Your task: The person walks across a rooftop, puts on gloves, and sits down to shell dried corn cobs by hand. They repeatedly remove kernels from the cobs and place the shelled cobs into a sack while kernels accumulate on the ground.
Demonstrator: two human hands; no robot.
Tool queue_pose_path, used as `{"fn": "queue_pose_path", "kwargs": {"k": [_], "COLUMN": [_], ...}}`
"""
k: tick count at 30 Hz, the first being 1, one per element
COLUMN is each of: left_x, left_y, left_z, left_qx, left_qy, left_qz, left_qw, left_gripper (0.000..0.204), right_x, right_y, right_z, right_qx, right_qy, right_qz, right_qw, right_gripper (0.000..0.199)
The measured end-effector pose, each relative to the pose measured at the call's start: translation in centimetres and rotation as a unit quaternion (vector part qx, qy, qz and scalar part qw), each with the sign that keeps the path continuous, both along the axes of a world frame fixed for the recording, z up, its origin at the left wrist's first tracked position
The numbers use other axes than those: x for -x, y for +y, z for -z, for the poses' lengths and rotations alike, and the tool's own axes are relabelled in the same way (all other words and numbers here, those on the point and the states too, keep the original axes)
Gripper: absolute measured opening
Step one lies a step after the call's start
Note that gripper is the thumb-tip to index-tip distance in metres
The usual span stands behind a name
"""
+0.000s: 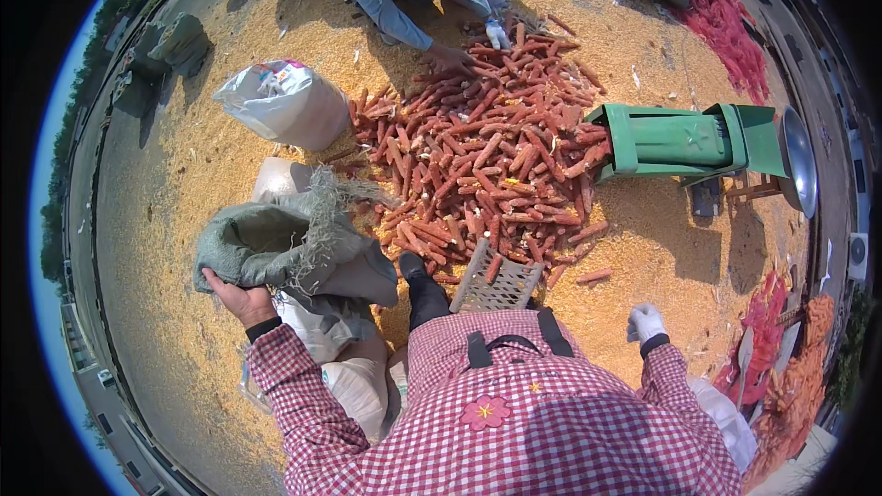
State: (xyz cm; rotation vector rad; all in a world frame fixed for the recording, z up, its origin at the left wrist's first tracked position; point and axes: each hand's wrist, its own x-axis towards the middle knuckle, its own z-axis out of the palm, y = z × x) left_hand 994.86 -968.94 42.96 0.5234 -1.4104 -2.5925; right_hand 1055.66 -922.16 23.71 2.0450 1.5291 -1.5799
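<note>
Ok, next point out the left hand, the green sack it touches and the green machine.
left hand (pixel 243 302): head view, middle of the hand.
green sack (pixel 266 269): head view, side below its mouth.
green machine (pixel 669 140): head view, main body.

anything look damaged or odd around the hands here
Yes: the green sack at the left hand looks frayed, with a tangle of loose threads at its mouth. Also mismatched: the right hand wears a white glove, the left none.
</note>
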Motion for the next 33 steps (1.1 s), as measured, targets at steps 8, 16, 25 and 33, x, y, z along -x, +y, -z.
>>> {"fn": "queue_pose_path", "kwargs": {"k": [8,16,25,33], "left_x": [7.2,-0.4,-10.0,-10.4], "left_y": [5.3,9.9,9.0,10.7], "left_z": [18.0,33.7,48.7,49.0], "left_qx": [0.034,0.295,0.359,0.326], "left_qy": [-0.131,-0.243,-0.303,-0.312], "left_qz": [0.070,0.110,0.122,0.107], "left_qw": [0.988,0.917,0.874,0.886], "left_gripper": [0.063,0.075,0.066,0.060], "right_x": [11.9,28.7,37.6,37.7], "right_y": [-11.9,-15.2,-19.5,-19.5], "right_z": [-3.7,10.9,35.2,39.1], "right_qx": [-0.049,-0.146,-0.051,0.058], "right_qy": [-0.244,-0.010,-0.012,-0.005], "right_qz": [-0.377,-0.707,-0.931,-0.888], "right_qw": [0.892,0.692,0.360,0.456], "right_gripper": [0.033,0.044,0.034,0.022]}}
